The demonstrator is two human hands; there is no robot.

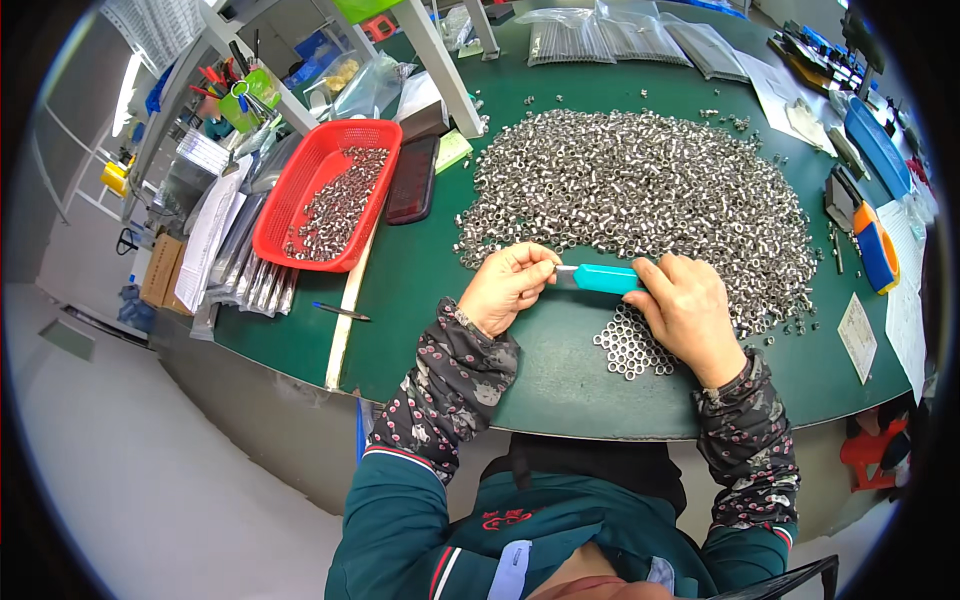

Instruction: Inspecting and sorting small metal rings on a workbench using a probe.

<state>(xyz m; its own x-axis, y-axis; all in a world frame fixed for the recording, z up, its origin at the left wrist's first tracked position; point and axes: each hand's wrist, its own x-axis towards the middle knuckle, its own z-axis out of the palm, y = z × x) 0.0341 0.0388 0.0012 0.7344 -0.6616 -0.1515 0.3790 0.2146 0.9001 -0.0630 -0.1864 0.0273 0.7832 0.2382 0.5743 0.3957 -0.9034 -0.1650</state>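
Note:
My right hand [685, 305] is wrapped round the teal handle of a knife-like tool [605, 279], whose short grey blade points left. At its tip, the thumb and fingers of my left hand [510, 287] are pinched together on something small, mostly hidden by the fingertips. Just beyond both hands spreads a large heap of small shiny metal rings [640, 180]. A flat, single-layer group of rings [632, 345] lies on the green table [560, 390], below and beside my right hand.
A red plastic basket [275, 235] with more metal pieces stands at left, beside a dark phone-like case [412, 180]. A pen [340, 312] lies nearer me. Bagged tubes [570, 40] lie at the back. At right are an orange-and-blue tape dispenser [876, 250] and a paper card [857, 337].

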